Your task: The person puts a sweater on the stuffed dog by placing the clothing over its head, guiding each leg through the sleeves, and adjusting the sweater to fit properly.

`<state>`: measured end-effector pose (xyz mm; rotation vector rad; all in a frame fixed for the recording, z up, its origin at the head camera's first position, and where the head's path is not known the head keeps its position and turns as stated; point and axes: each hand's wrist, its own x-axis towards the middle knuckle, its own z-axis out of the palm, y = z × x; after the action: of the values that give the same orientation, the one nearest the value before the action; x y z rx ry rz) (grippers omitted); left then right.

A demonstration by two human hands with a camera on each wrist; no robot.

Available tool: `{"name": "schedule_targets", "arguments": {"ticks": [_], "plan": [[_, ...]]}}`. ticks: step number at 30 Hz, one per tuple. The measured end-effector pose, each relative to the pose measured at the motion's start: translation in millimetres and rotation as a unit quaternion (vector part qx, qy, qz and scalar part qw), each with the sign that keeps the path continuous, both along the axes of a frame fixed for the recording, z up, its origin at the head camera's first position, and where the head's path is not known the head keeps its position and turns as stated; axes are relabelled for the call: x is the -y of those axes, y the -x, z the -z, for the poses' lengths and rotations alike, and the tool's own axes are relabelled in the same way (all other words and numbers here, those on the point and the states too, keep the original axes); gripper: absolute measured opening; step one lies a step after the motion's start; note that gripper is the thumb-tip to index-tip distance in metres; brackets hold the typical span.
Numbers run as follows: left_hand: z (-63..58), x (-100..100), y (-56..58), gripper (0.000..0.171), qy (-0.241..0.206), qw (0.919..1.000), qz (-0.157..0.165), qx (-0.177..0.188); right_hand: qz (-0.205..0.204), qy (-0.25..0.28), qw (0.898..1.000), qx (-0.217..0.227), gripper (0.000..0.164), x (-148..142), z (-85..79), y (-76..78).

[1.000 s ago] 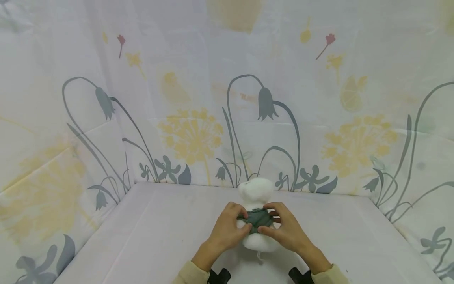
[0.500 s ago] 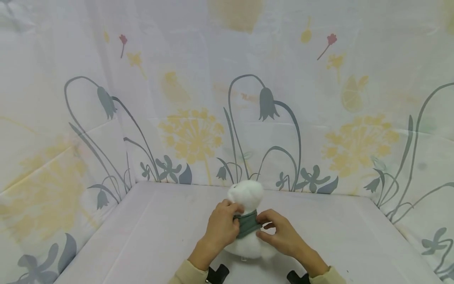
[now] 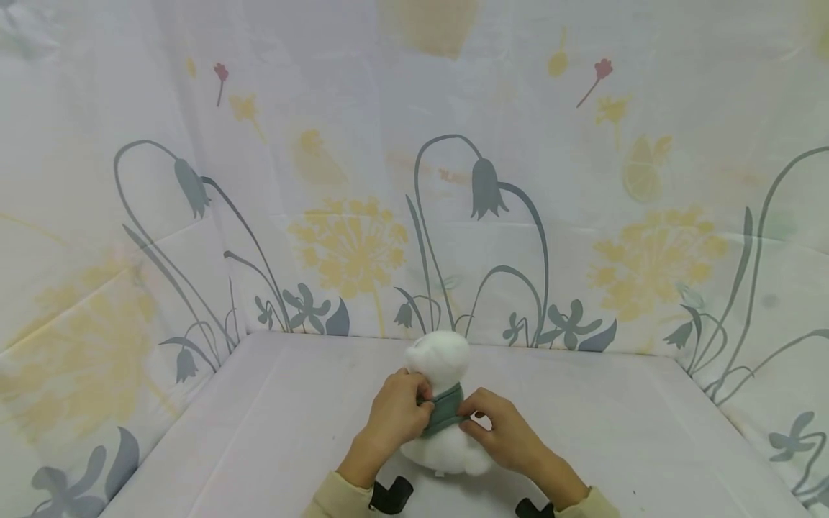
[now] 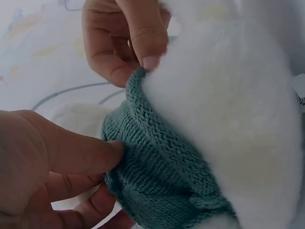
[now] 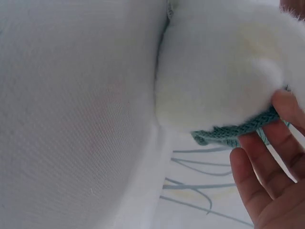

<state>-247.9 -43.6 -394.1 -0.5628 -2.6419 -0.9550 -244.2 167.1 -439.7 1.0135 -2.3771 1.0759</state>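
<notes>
A white plush toy (image 3: 442,358) stands on the table with its rounded head at the top, wearing a green knitted garment (image 3: 444,410) around its middle. My left hand (image 3: 396,410) pinches the garment's left side between thumb and fingers. On the other side my right hand (image 3: 505,428) pinches its edge. The ribbed knit (image 4: 157,162) with a thick rolled edge shows in the left wrist view, against the fluffy white body (image 4: 224,105). In the right wrist view my right thumb (image 5: 288,107) lies over the edge, with fingers beneath it; the rest of the garment is hidden behind the body.
A white-covered table (image 3: 291,410) spreads around the toy. Behind and beside it hangs a pale flower-printed cloth (image 3: 363,165). Black wrist mounts (image 3: 391,495) sit below both wrists, near the table surface. A white tag (image 4: 301,93) shows on the toy.
The toy has turned and shifted left, its head now facing more leftward. Both hands have moved left with it, and the bunched knit now lies smoother as a slanted band.
</notes>
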Motion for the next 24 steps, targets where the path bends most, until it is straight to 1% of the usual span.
{"name": "schedule_targets", "arguments": {"ticks": [2,4,6,9,12,15,17,18,21,24], "plan": [[1.2,2,2.1,0.011,-0.012,0.9999,-0.002,0.010,0.000,-0.016,1.000,-0.007,0.024,1,-0.1,-1.7],[2.5,4,4.6,0.009,-0.022,0.9997,-0.010,0.010,-0.001,-0.043,0.999,-0.013,0.024,1,-0.8,-3.9],[3.8,5,7.1,0.009,-0.024,0.9995,-0.021,0.000,-0.007,-0.071,0.997,-0.014,0.024,1,-2.1,-6.3],[5.6,5,10.2,0.010,-0.021,0.9989,-0.034,-0.024,-0.011,-0.109,0.994,-0.019,0.024,1,-4.2,-8.7],[7.4,4,11.9,0.011,-0.013,0.9981,-0.037,-0.047,-0.013,-0.123,0.992,-0.013,0.025,1,-5.0,-9.5],[7.8,4,10.1,0.013,-0.002,0.9976,-0.029,-0.063,-0.006,-0.118,0.993,0.008,0.026,1,-4.0,-9.4],[7.1,5,6.5,0.017,0.003,0.9974,-0.017,-0.070,0.000,-0.110,0.994,0.024,0.027,1,-3.1,-8.7],[6.0,5,3.8,0.018,0.008,0.9974,-0.007,-0.072,0.001,-0.104,0.994,0.031,0.028,1,-2.8,-8.1],[5.6,9,-5.4,0.020,0.028,0.9971,0.050,-0.051,0.000,-0.091,0.995,0.045,0.031,1,-1.9,-5.7],[10.2,14,-12.9,0.018,0.062,0.9921,0.105,-0.030,-0.002,-0.082,0.995,0.051,0.033,0,-1.6,-4.1]]}}
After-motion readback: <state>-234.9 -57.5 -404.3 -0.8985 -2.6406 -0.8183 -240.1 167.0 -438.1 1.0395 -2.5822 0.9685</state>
